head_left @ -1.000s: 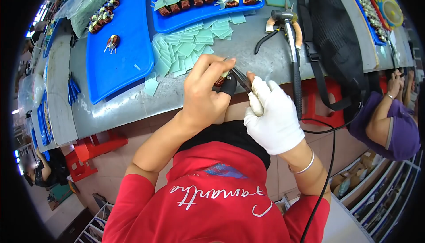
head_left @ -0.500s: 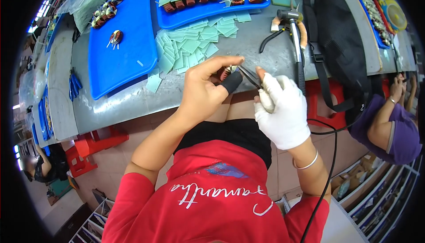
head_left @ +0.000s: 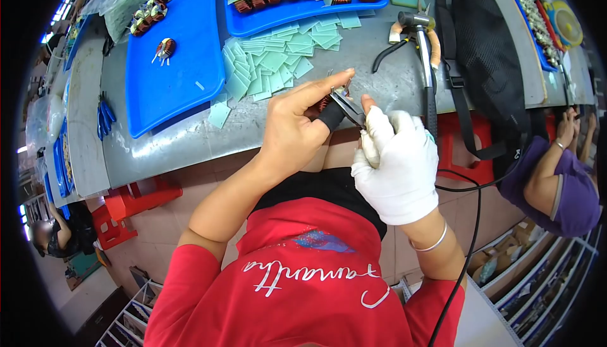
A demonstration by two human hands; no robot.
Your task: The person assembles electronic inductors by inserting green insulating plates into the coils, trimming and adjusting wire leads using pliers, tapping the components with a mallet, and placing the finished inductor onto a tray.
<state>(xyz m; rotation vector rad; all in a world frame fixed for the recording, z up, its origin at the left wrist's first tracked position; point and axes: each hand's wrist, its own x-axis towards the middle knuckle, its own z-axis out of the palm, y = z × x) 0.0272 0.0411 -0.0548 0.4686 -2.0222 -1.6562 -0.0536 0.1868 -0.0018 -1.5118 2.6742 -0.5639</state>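
My left hand, with a black cover on one finger, is closed around a copper-wound toroidal coil, which is partly hidden by the fingers. White-gloved, my right hand grips long-nose pliers by their white-wrapped handles. The jaws of the pliers reach the coil's edge beside my left fingertips. Whether they pinch a lead there is too small to tell. Single green square plates lie loosely piled on the metal bench beyond my hands.
A blue tray on the left carries several coils. Another blue tray holds rows of coils with green plates. A hammer, pliers with a black handle and a black bag lie to the right. A co-worker in purple sits at far right.
The pliers' jaws have shifted left and up against the coil, now looking more spread. My right hand has moved slightly left and down; the left hand still holds the coil.
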